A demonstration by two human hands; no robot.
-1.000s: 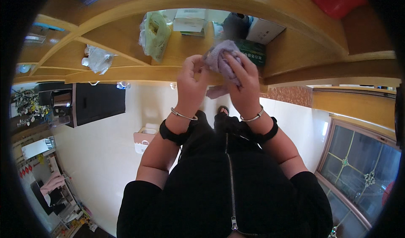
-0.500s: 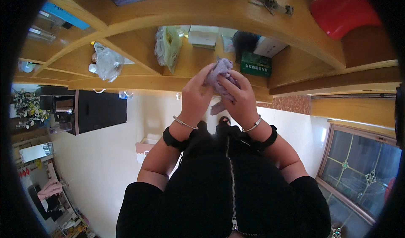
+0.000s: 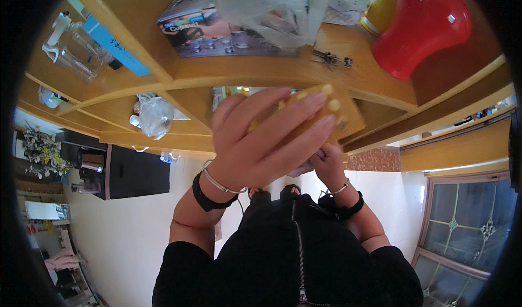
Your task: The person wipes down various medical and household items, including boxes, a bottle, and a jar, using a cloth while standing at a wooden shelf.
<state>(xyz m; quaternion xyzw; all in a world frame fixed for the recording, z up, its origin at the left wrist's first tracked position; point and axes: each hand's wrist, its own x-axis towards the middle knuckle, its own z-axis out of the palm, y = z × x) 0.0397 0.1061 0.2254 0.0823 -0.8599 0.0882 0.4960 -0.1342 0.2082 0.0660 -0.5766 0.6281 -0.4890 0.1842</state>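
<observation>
My left hand [image 3: 255, 138] is raised close in front of the shelves, its fingers lying across a yellowish, wood-coloured object with round pale knobs [image 3: 333, 106]. Most of that object is hidden behind the fingers, so its kind does not show. Lower and to the right, my right hand [image 3: 329, 168] is closed, with a bit of greyish-purple cloth [image 3: 302, 169] showing beside its fingers. The left hand partly covers the cloth.
A red vase [image 3: 418, 32] stands on the upper right shelf, near small metal pieces [image 3: 331, 60]. A picture-printed box [image 3: 196, 40] lies under a clear plastic bag [image 3: 261, 8]. Left are a glass jug [image 3: 76, 51] and another plastic bag [image 3: 155, 116].
My left hand has left the cloth and come up with the knobbed object. The right hand keeps the cloth, lower down. The view has shifted, showing more of the upper shelf.
</observation>
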